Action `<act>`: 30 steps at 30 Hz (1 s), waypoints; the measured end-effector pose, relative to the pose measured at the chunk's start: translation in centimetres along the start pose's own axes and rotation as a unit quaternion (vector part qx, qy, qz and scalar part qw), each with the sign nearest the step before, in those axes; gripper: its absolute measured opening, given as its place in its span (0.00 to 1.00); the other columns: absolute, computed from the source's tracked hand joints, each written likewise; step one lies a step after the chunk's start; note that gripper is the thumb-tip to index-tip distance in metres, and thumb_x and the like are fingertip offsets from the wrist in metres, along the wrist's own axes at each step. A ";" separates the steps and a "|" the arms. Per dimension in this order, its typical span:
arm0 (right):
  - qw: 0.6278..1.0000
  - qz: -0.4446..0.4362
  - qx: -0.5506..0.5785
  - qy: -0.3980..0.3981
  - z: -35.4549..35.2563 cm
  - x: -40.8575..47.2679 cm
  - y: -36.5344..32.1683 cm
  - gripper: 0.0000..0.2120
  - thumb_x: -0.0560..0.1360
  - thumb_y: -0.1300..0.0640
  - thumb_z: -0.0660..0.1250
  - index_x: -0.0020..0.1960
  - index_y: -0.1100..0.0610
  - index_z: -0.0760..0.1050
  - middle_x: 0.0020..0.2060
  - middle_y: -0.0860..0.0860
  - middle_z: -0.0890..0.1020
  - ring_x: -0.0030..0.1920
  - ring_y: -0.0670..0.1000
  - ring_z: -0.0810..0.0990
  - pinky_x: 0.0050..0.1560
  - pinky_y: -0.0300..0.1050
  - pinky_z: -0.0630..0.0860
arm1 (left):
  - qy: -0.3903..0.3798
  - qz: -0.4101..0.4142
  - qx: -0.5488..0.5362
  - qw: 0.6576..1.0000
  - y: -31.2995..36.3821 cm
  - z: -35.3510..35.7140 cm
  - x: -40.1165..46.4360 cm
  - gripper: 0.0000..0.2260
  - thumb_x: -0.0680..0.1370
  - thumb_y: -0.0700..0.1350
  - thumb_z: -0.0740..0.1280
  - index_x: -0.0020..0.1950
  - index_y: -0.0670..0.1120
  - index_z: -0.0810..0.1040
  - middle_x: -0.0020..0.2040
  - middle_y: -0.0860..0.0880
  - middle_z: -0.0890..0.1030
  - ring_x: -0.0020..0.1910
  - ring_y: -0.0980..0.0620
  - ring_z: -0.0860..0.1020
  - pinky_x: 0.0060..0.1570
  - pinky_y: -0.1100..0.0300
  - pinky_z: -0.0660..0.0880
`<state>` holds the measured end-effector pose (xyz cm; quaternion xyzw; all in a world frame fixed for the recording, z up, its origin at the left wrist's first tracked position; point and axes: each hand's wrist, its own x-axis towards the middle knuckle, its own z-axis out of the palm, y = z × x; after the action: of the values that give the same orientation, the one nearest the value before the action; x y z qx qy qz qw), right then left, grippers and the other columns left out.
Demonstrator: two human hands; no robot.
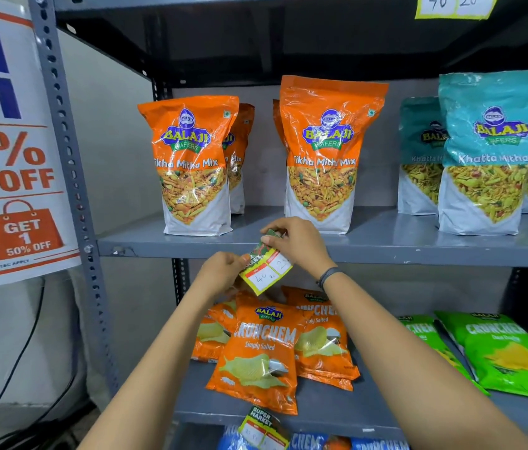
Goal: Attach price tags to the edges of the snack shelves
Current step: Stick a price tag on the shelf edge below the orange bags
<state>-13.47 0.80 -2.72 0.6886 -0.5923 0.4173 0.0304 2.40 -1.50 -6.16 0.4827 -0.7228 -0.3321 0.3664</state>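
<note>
Price tag [266, 267] tilted before middle shelf's front edge [385, 253], left hand [223, 269] pinching its lower-left side, right hand [295, 241] pinching its top.

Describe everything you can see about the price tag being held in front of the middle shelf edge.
The price tag is a small glossy card with a yellow border, a green and red printed top partly reading "MARKET", and two white boxes under red strips. One box shows a handwritten 40; the other starts with a 2 and is partly covered. It is tilted, lower left corner down, in front of the grey shelf edge. The left hand pinches its left side, and the right hand grips its top. Whether it touches the shelf is unclear.
</note>
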 end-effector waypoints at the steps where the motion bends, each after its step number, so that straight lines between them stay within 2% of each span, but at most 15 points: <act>1: 1.000 0.004 0.002 0.001 0.0 0.0 0.0 0.07 0.73 0.55 0.70 0.50 0.55 0.82 0.50 0.54 0.85 0.50 0.54 0.81 0.44 0.43 0.72 | 0.016 0.019 0.049 0.998 0.1 -0.2 0.0 0.15 0.80 0.49 0.60 0.42 0.39 0.78 0.42 0.38 0.82 0.40 0.41 0.80 0.44 0.49 0.78; 5: 0.999 0.008 -0.021 0.033 0.1 -0.8 0.0 0.05 0.72 0.54 0.71 0.45 0.54 0.82 0.43 0.54 0.85 0.46 0.54 0.80 0.41 0.46 0.74 | 0.041 0.057 0.155 0.985 -0.3 -0.3 0.2 0.15 0.80 0.51 0.59 0.44 0.42 0.78 0.42 0.43 0.82 0.44 0.43 0.80 0.46 0.48 0.78; 7: 0.997 -0.003 -0.041 0.058 0.1 -1.8 0.1 0.05 0.72 0.52 0.71 0.43 0.53 0.81 0.40 0.53 0.85 0.45 0.54 0.80 0.41 0.48 0.73 | 0.078 0.079 0.180 0.977 -0.7 -0.6 0.1 0.15 0.80 0.52 0.58 0.38 0.47 0.76 0.36 0.48 0.80 0.41 0.44 0.80 0.36 0.53 0.75; 9: 0.996 -0.016 -0.049 0.078 0.0 -2.8 0.4 0.06 0.72 0.50 0.71 0.43 0.53 0.81 0.38 0.52 0.84 0.44 0.53 0.79 0.43 0.49 0.72 | 0.117 0.117 0.215 0.962 -1.1 -1.0 -0.1 0.16 0.79 0.53 0.59 0.33 0.50 0.71 0.32 0.51 0.77 0.39 0.45 0.78 0.28 0.59 0.66; 11: 0.994 -0.030 -0.075 0.077 -0.1 -3.7 0.7 0.07 0.72 0.49 0.71 0.43 0.53 0.80 0.37 0.50 0.84 0.44 0.52 0.78 0.47 0.49 0.71 | 0.126 0.157 0.255 0.946 -1.3 -1.4 -0.1 0.14 0.78 0.54 0.61 0.37 0.49 0.74 0.34 0.49 0.78 0.38 0.47 0.76 0.28 0.61 0.64; 15: 0.985 -0.053 -0.157 0.049 0.1 -4.6 1.1 0.09 0.72 0.47 0.70 0.43 0.53 0.80 0.39 0.50 0.84 0.48 0.52 0.76 0.52 0.51 0.68 | 0.135 0.199 0.338 0.910 -1.4 -1.4 0.1 0.13 0.76 0.56 0.64 0.45 0.47 0.79 0.41 0.45 0.81 0.42 0.45 0.77 0.34 0.59 0.68; 18: 0.982 -0.054 -0.172 0.051 0.2 -4.6 1.0 0.09 0.73 0.47 0.69 0.43 0.53 0.80 0.40 0.50 0.84 0.49 0.52 0.76 0.52 0.50 0.67 | 0.154 0.227 0.357 0.893 -1.3 -1.3 0.3 0.13 0.76 0.56 0.64 0.45 0.47 0.80 0.42 0.45 0.83 0.44 0.46 0.78 0.32 0.60 0.66; 21: 0.988 -0.044 -0.134 0.062 0.1 -4.5 0.9 0.08 0.73 0.48 0.70 0.43 0.53 0.80 0.39 0.50 0.84 0.47 0.52 0.77 0.52 0.50 0.68 | 0.163 0.221 0.342 0.899 -1.1 -1.5 0.5 0.12 0.76 0.55 0.64 0.45 0.48 0.80 0.42 0.46 0.84 0.43 0.45 0.79 0.31 0.60 0.65; 27: 0.994 -0.011 -0.056 0.096 -0.4 -3.9 0.4 0.08 0.72 0.52 0.72 0.42 0.57 0.80 0.37 0.53 0.84 0.41 0.53 0.81 0.48 0.53 0.76 | 0.202 0.209 0.356 0.888 0.1 -1.3 0.9 0.12 0.77 0.55 0.62 0.47 0.49 0.80 0.43 0.46 0.84 0.44 0.43 0.80 0.33 0.58 0.68; 30: 0.993 -0.009 -0.060 0.100 -0.4 -3.8 0.3 0.07 0.72 0.52 0.72 0.42 0.57 0.80 0.36 0.53 0.84 0.41 0.54 0.81 0.47 0.54 0.77 | 0.211 0.188 0.347 0.894 0.3 -1.0 0.7 0.14 0.76 0.58 0.63 0.39 0.49 0.78 0.37 0.47 0.83 0.40 0.44 0.80 0.28 0.63 0.63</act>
<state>-13.78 3.91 -4.93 0.6454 -0.6043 0.4475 0.1342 2.88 -2.22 -5.25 0.4928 -0.7754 0.1245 0.3748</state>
